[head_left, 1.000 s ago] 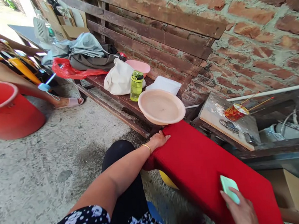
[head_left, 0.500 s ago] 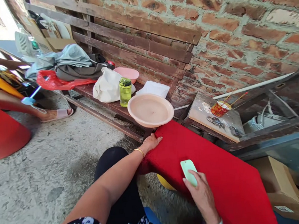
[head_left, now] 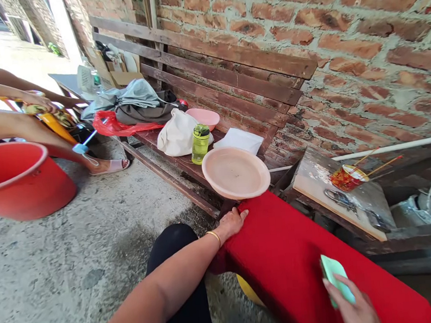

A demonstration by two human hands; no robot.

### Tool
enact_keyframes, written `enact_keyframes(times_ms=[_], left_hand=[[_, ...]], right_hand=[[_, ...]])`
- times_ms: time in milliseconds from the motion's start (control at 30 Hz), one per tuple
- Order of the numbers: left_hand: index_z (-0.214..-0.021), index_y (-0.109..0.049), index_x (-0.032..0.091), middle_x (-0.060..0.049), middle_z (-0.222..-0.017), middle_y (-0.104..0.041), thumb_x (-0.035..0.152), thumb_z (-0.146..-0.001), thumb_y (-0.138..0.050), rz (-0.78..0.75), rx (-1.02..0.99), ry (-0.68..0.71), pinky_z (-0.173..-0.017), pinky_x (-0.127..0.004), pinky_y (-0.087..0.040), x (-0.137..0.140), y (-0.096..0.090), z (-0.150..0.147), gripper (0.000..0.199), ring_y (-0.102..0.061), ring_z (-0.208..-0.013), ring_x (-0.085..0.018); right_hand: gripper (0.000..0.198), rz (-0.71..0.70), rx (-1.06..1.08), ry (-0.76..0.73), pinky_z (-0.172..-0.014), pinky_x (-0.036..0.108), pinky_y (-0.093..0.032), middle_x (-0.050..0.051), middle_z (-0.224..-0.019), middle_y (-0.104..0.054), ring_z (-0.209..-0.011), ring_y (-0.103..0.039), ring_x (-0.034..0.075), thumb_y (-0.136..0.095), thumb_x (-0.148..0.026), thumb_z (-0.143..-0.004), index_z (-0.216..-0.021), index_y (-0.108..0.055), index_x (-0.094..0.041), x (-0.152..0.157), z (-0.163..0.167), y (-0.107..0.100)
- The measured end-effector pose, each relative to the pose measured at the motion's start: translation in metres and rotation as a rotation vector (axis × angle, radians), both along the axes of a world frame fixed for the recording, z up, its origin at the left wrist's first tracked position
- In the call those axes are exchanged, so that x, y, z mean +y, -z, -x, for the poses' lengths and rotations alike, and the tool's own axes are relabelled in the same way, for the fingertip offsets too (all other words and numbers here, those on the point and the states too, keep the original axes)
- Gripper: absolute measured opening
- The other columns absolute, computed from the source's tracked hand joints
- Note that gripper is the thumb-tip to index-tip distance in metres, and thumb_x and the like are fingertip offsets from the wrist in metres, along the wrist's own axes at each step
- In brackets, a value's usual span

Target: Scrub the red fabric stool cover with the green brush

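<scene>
A red cloth (head_left: 290, 240) lies spread over a long raised surface in front of me. My left hand (head_left: 233, 223) grips the near left edge of the cloth, just below a pale pink basin (head_left: 235, 172) of water. Over the cloth's right part, my right hand (head_left: 354, 300) holds a mint-green scrub brush (head_left: 337, 276) between thumb and fingers. The brush is slightly tilted, its underside mostly hidden. A yellow round thing (head_left: 250, 290) shows partly beneath the cloth.
A wooden bench (head_left: 159, 166) holds a green bottle (head_left: 200, 143), white bag (head_left: 177, 132), pink bowl (head_left: 203, 117) and clothes. At right, a board (head_left: 315, 183) carries a red tin (head_left: 347, 177) and padlock. Another person's leg (head_left: 47, 131) is beside a red tub (head_left: 24, 183).
My right hand has moved right along the cloth with the brush, which now tilts more. My left hand keeps its hold on the cloth's edge. The view has shifted left.
</scene>
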State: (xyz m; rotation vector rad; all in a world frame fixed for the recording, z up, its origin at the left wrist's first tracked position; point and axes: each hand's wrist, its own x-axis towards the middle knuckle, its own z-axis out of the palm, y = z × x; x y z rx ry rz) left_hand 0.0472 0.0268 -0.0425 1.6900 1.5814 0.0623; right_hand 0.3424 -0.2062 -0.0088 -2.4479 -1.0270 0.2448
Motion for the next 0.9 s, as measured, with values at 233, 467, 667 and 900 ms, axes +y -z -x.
enact_keyframes(times_ms=[233,467,667,900], left_hand=[[-0.127,-0.051,0.015,-0.020,-0.126,-0.068,0.057,-0.101,-0.020,-0.014,0.008,0.021,-0.098,-0.036,-0.046,0.004,0.007,0.002,0.059,-0.063,-0.122,-0.029],[-0.126,-0.052,0.012,-0.022,-0.126,-0.066,0.055,-0.100,-0.026,-0.019,-0.001,-0.014,-0.097,-0.038,-0.045,0.005,0.011,-0.003,0.056,-0.063,-0.121,-0.031],[-0.126,-0.052,0.009,-0.024,-0.124,-0.067,0.052,-0.101,-0.030,-0.050,0.011,-0.022,-0.097,-0.039,-0.045,0.003,0.012,-0.005,0.055,-0.064,-0.119,-0.033],[-0.127,-0.052,0.006,-0.026,-0.121,-0.067,0.046,-0.102,-0.031,-0.078,0.031,0.015,-0.096,-0.037,-0.045,0.003,0.008,-0.003,0.052,-0.064,-0.119,-0.032]], right_hand=[[0.054,-0.097,0.038,-0.458,-0.083,0.038,-0.050,0.006,-0.092,-0.057,-0.088,-0.060,0.024,-0.053,-0.059,-0.080,-0.116,-0.069,-0.022,0.184,0.124,0.005],[0.043,0.026,0.038,-0.467,-0.083,0.036,-0.049,0.005,-0.093,-0.054,-0.089,-0.061,0.024,-0.060,-0.045,-0.075,-0.113,-0.071,-0.026,0.182,0.100,0.016],[0.061,0.284,-0.062,-0.087,-0.073,0.043,-0.050,0.008,-0.092,-0.054,-0.081,-0.061,0.030,-0.047,-0.065,-0.077,-0.119,-0.068,-0.026,0.097,-0.021,0.006],[0.051,0.092,-0.152,-0.285,-0.077,0.041,-0.051,0.010,-0.096,-0.056,-0.089,-0.062,0.028,-0.049,-0.053,-0.085,-0.119,-0.067,-0.020,0.152,0.032,0.003]])
